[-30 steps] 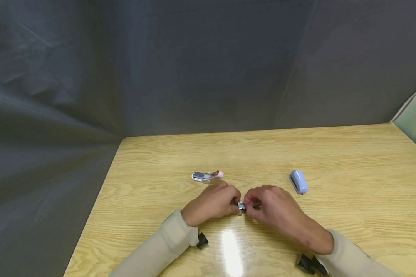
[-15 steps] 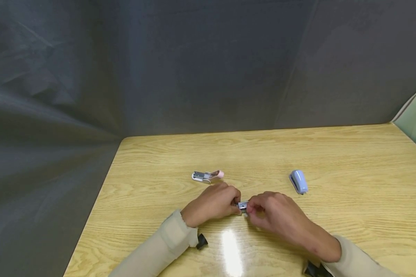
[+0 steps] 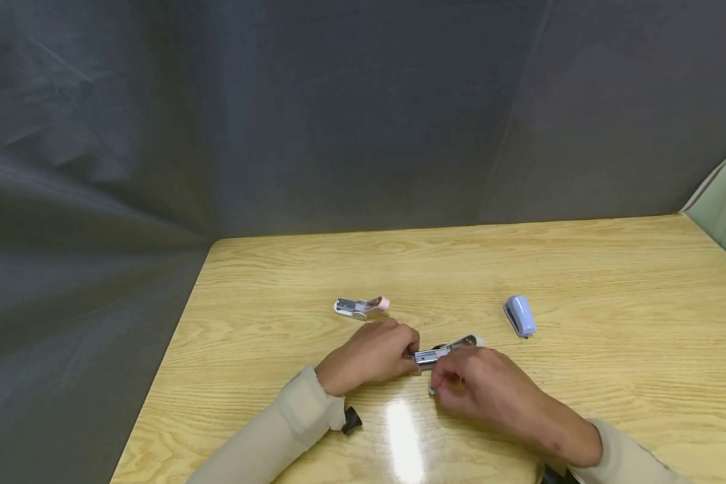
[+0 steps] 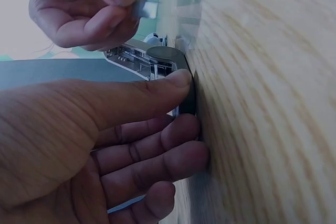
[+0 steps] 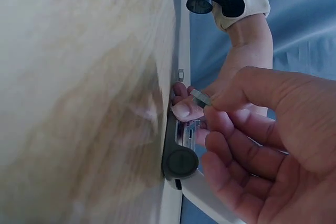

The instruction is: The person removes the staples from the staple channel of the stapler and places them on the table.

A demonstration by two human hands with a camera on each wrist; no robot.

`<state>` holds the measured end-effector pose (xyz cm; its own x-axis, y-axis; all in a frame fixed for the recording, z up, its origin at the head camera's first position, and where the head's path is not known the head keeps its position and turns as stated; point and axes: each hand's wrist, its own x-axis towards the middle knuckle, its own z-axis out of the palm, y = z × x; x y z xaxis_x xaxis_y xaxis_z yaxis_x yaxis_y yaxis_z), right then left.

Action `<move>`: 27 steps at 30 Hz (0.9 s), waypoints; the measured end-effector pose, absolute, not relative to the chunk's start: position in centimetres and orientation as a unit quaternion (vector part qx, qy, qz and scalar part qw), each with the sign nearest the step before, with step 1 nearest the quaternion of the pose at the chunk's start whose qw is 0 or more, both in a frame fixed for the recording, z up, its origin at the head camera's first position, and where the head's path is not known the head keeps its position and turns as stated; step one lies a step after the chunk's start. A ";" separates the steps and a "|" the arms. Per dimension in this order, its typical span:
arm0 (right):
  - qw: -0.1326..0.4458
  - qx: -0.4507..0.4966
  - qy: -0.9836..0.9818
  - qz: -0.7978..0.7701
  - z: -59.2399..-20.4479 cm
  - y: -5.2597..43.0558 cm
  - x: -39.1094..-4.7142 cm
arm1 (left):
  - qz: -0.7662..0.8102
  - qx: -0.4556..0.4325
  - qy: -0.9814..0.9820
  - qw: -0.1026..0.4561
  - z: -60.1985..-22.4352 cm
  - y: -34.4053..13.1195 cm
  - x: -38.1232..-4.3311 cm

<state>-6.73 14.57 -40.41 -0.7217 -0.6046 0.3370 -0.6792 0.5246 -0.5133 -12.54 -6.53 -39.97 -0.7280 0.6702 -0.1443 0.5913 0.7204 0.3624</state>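
My left hand [image 3: 372, 356] holds the front end of a grey stapler [image 3: 426, 358] on the table, thumb on one side. The stapler is swung open: its metal magazine faces up and its pale top [image 3: 472, 340] tilts back to the right. Between thumb and forefinger my right hand [image 3: 490, 390] pinches a short strip of staples [image 5: 200, 97]. In the left wrist view the strip [image 4: 147, 9] is held apart from the stapler [image 4: 168, 54]. Part of the stapler's front is hidden by the left fingers.
Behind my left hand lies a pink and white stapler [image 3: 361, 307], also opened. A lilac stapler [image 3: 521, 316], closed, stands to the right on the wooden table [image 3: 278, 269]. A dark sheet [image 3: 363, 134] hangs along the back edge.
My right hand has drawn back to the right and toward me, away from the magazine, uncovering more of the grey stapler and its raised top. The left hand stays in place.
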 end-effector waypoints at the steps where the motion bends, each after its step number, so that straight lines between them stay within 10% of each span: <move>1: 0.056 0.371 -0.870 0.320 -40.5 14.6 -6.7 | 0.147 0.344 0.918 0.134 -40.0 -6.5 -12.6; 27: -0.015 0.430 -0.840 0.331 -41.8 15.6 -6.5 | 0.141 0.353 0.915 0.138 -39.5 -6.5 -12.4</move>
<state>-6.52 15.60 -41.75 -0.6295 -0.7322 0.2600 -0.7126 0.4107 -0.5688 -12.41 -6.53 -39.50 -0.7124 0.6847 -0.1539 0.6068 0.7111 0.3551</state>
